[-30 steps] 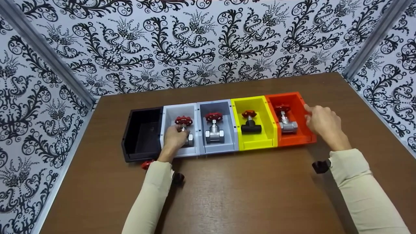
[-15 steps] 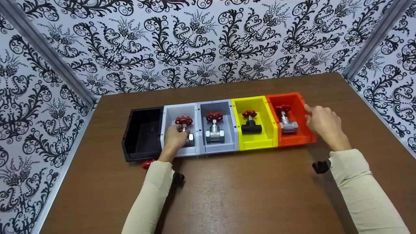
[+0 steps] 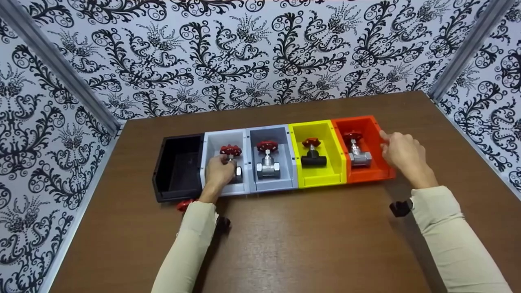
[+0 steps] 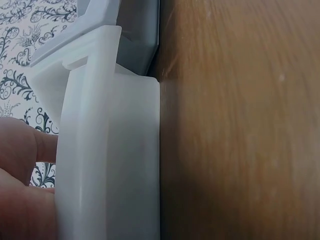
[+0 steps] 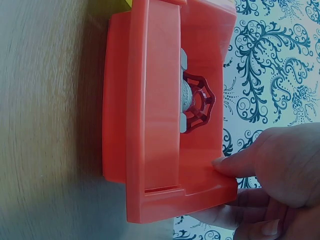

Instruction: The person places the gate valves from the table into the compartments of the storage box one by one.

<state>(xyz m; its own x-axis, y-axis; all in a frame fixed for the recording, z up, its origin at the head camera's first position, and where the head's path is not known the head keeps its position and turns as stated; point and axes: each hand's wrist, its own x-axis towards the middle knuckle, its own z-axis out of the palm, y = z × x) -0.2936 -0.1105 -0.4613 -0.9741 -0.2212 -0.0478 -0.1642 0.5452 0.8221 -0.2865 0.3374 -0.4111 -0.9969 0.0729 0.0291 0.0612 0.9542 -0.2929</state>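
Observation:
In the head view, my left hand (image 3: 219,173) reaches over the front of the white bin (image 3: 206,142). Its thumb and fingertips grip the neck of a metal valve (image 3: 238,174) just below its red handwheel (image 3: 230,150); the hand covers part of the valve body. The left wrist view shows these fingers (image 4: 25,210) partly behind the bin's front wall. At the far right end, my right hand (image 3: 405,154) pinches the side wall of the orange-red bin (image 5: 160,125), thumb inside and other fingers outside. A silver valve with a red handwheel (image 5: 200,102) lies in that bin.
Between them, a grey-blue bin (image 3: 254,185) holds another silver valve (image 3: 268,167), and a yellow bin (image 3: 323,180) a black-bodied valve (image 3: 314,160). At the left end stands an empty black bin (image 3: 179,171). A red handwheel (image 3: 185,204) lies before it, partly behind the left sleeve.
The left fingertips have shifted slightly up and left on the valve's neck. The right hand keeps its hold on the bin wall, and the bins stay nearly where they were.

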